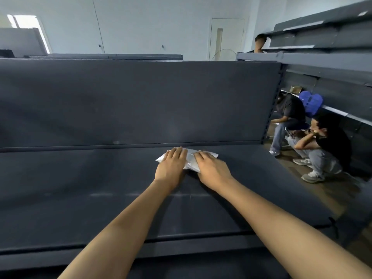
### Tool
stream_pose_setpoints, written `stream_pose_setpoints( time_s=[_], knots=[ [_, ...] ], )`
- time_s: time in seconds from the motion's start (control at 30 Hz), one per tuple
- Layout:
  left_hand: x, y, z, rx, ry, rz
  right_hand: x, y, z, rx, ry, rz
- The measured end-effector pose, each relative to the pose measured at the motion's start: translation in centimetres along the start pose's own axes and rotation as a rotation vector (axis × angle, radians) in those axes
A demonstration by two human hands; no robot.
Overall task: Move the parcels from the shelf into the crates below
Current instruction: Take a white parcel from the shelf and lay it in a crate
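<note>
A flat white parcel [191,160] lies far back on the dark grey shelf [100,178], close to the shelf's back panel. My left hand [172,165] rests flat on the parcel's left part, fingers stretched forward. My right hand [211,168] lies on its right part, fingers laid over the top. Both hands cover most of the parcel; only its middle strip and its left and right corners show. No crates are in view.
The shelf's tall back panel [130,101] rises right behind the parcel. To the right, the aisle holds two people [322,141] crouching on the floor, with more grey shelving [332,77] behind them. Another person stands farther back.
</note>
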State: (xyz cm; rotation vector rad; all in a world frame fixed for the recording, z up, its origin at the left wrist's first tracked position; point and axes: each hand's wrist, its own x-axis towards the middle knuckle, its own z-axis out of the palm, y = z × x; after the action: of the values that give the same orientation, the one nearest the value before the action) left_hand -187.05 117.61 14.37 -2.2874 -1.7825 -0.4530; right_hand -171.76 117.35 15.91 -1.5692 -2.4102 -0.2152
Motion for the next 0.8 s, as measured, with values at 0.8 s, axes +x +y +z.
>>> stream_pose_setpoints(
  time_s=[0.8],
  knots=[
    [-19.2,3.8,-13.3,-0.15,0.134,0.006,-16.6,-5.1,-10.2,0.16,0.113,-0.156]
  ],
)
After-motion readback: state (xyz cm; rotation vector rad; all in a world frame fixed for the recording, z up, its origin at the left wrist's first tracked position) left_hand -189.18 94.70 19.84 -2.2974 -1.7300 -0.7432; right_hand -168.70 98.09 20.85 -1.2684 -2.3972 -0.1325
